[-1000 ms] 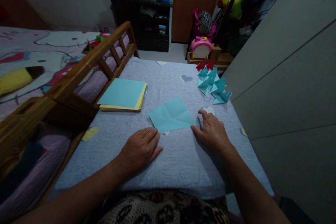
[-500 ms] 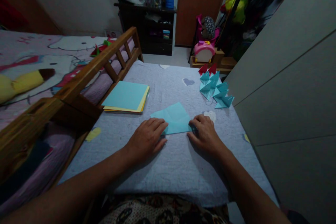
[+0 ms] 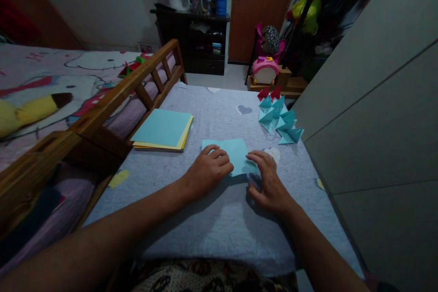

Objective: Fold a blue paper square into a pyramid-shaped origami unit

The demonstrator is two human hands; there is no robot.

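Observation:
A light blue paper sheet (image 3: 235, 152) lies folded on the grey blanket (image 3: 219, 219) in front of me. My left hand (image 3: 208, 171) rests on its left part with curled fingers pressing down. My right hand (image 3: 268, 181) touches the sheet's right corner, fingers bent and fingertips on the paper. Neither hand lifts the sheet off the blanket.
A stack of coloured paper sheets (image 3: 163, 130), blue on top, lies to the left beside a wooden bed rail (image 3: 126, 86). Several folded blue and red paper pieces (image 3: 278, 116) sit at the right by a grey cabinet wall (image 3: 376, 100). Toys and a dark shelf stand behind.
The blue sheet went from lying open as a diamond to folded into a smaller shape. Both hands moved forward onto it.

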